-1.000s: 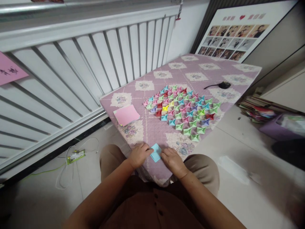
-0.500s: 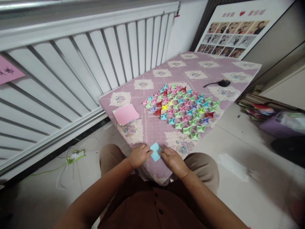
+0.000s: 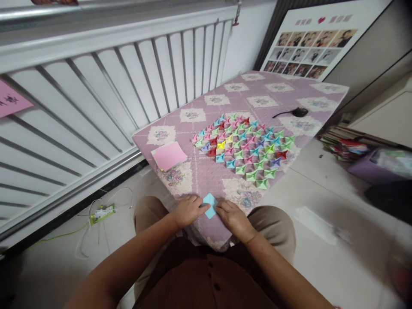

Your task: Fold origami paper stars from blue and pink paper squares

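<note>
A small light-blue folded paper (image 3: 210, 210) lies as a diamond on the near end of the cloth-covered table. From the left, my left hand (image 3: 189, 210) rests on it, fingers curled and the thumb laid across its surface. My right hand (image 3: 234, 218) grips the paper's right corner with bent fingers. Beyond the paper, several rows of small folded paper figures (image 3: 247, 146) in green, pink, blue, red, yellow and purple stand on the cloth. A stack of pink paper sheets (image 3: 169, 156) lies at the table's left edge.
The table (image 3: 209, 180) has a purple floral cloth. A black object with a cable (image 3: 299, 112) lies on its far right part. A white radiator (image 3: 128, 81) runs along the left. A power strip (image 3: 101, 213) with cables is on the floor; a purple bin (image 3: 370, 169) stands right.
My left thumb has moved right, further over the light-blue paper. My right hand stays at its right corner. The camera view has shifted slightly.
</note>
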`<act>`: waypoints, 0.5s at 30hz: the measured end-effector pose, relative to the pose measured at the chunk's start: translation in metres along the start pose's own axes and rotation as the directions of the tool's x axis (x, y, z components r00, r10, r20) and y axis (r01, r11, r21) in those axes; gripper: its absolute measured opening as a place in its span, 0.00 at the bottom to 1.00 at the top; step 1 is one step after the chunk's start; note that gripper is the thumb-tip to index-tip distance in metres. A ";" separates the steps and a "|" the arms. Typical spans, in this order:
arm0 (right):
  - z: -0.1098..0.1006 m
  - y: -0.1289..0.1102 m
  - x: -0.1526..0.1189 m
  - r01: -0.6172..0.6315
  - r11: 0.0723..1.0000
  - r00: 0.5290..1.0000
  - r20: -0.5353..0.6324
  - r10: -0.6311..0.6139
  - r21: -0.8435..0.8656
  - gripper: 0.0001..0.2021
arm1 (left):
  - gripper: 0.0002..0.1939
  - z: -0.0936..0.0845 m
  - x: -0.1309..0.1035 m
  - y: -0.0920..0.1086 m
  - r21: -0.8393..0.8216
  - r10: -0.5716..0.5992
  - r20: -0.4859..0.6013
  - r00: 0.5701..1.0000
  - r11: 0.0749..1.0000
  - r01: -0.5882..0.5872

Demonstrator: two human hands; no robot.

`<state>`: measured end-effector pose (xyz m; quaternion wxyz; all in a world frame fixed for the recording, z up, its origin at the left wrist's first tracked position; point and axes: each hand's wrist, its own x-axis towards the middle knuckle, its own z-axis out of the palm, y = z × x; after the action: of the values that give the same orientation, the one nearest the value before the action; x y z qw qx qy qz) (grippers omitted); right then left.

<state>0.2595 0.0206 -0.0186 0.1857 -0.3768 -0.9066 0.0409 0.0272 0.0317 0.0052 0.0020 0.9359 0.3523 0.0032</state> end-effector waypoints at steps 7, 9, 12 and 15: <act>-0.004 0.003 -0.014 -0.010 1.000 0.998 -0.066 0.011 0.009 0.11 | 0.14 0.000 0.001 0.000 0.043 0.011 -0.002 1.000 0.999 -0.011; -0.008 0.001 -0.017 -0.029 1.000 0.996 -0.086 0.030 0.006 0.11 | 0.15 -0.001 0.001 0.000 0.058 0.018 0.001 1.000 0.998 -0.018; -0.012 -0.009 -0.014 -0.062 0.998 0.991 -0.120 0.062 0.006 0.12 | 0.15 0.000 0.001 0.000 0.059 0.021 0.000 1.000 0.998 -0.021; -0.009 -0.025 -0.004 -0.073 0.997 0.987 -0.139 0.076 0.028 0.14 | 0.14 0.002 0.002 0.001 0.060 0.009 0.010 1.000 0.998 -0.009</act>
<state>0.2490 -0.0008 -0.0064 0.2518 -0.4101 -0.8760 0.0317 0.0295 0.0325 0.0036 -0.0246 0.9371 0.3480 -0.0122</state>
